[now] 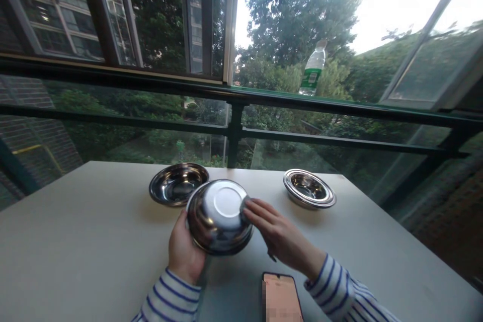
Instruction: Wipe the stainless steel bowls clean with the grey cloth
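My left hand [186, 251] is closed on the rim of a shiny steel bowl [217, 229], held above the table with its base turned up towards me. My right hand [277, 234] presses a greyish cloth [244, 206] against the bowl's right side. Most of the cloth is hidden under the fingers, and a dark corner pokes out below the palm. Just behind the held bowl, a second steel bowl [177, 188] sits upright on the table. Over to the right stands another upright steel bowl [309, 188] with a wide rim, perhaps stacked; I cannot tell.
A phone [282, 297] with a lit screen lies on the white table [94, 251] near my right forearm. Beyond the table's far edge runs a dark green railing [362, 110], with a green-labelled plastic bottle [313, 73] standing on it. Windows and trees are behind.
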`<control>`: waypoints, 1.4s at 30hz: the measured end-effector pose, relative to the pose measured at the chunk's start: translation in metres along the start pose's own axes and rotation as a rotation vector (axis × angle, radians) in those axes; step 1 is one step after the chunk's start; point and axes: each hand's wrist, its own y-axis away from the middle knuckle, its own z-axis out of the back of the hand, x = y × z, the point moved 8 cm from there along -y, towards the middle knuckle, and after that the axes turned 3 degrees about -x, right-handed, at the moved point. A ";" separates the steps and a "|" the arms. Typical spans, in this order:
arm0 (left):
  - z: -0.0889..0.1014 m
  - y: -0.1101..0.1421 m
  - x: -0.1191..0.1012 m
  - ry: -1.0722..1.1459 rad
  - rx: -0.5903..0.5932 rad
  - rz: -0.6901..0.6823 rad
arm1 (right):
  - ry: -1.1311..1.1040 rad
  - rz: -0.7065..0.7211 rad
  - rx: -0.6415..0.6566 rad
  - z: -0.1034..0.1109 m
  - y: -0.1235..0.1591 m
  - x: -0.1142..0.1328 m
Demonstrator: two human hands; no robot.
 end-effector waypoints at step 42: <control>-0.087 0.061 0.038 -1.557 0.723 -0.962 | -0.703 -0.857 -0.757 0.037 0.093 -0.096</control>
